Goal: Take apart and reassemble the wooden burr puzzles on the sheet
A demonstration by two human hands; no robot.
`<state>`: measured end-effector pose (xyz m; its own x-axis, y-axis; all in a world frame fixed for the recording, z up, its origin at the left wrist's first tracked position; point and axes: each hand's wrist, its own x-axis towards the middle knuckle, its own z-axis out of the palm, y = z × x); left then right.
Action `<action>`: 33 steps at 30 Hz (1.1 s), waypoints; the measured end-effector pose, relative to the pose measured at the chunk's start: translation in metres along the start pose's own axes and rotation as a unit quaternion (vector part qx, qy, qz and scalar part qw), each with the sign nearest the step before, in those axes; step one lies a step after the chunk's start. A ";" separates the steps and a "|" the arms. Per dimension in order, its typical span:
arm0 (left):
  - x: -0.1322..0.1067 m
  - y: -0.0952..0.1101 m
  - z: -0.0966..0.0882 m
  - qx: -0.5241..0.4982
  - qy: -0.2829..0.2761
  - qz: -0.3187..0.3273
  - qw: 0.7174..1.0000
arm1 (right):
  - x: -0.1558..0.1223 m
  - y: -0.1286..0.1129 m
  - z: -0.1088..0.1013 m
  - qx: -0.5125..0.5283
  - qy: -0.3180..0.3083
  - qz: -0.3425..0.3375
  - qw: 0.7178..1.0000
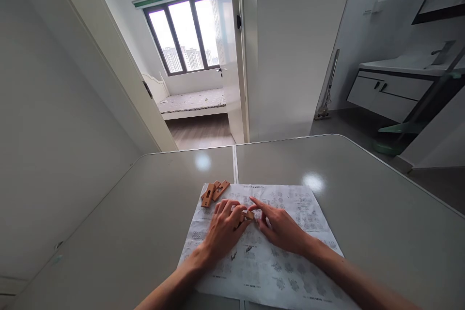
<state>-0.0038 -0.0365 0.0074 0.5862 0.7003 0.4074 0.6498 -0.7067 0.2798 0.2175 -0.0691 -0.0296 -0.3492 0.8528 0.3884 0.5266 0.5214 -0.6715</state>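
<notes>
My left hand (pixel 225 225) is closed around a small wooden puzzle piece (pixel 250 215), whose end shows past the fingertips. Most of that piece is hidden by the fingers. My right hand (pixel 278 225) is just to the right, its index finger stretched out above the paper and its fingertips close to the piece; whether they touch it I cannot make out. Beyond my left hand lie several flat wooden puzzle pieces (pixel 208 195) with slots cut in them, one marked with a number. Both hands are over a printed instruction sheet (pixel 290 266) covered in small diagrams.
The sheet lies on a grey table (pixel 145 232) with a seam down its middle and a pale raised rim. Past the table are an open door (pixel 227 48), a bed (pixel 196 101) under a window, and a washbasin cabinet (pixel 392 92) at the right.
</notes>
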 end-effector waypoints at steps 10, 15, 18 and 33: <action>0.003 -0.025 0.001 0.103 0.067 -0.037 0.992 | 0.001 -0.005 -0.001 -0.011 -0.006 0.013 1.000; 0.004 -0.037 0.000 0.139 0.100 -0.060 0.983 | 0.000 -0.005 -0.001 -0.012 -0.012 0.012 1.000; 0.007 -0.042 -0.004 0.134 0.121 -0.076 0.981 | 0.000 -0.005 -0.001 -0.011 -0.011 0.015 1.000; 0.017 -0.120 -0.017 -0.092 0.219 -0.323 0.916 | 0.002 -0.005 -0.007 0.005 0.026 -0.011 1.000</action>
<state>-0.0796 0.0587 -0.0044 -0.1686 0.8993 0.4035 0.6762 -0.1923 0.7112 0.2192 -0.0695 -0.0214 -0.3196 0.8413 0.4359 0.5114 0.5405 -0.6681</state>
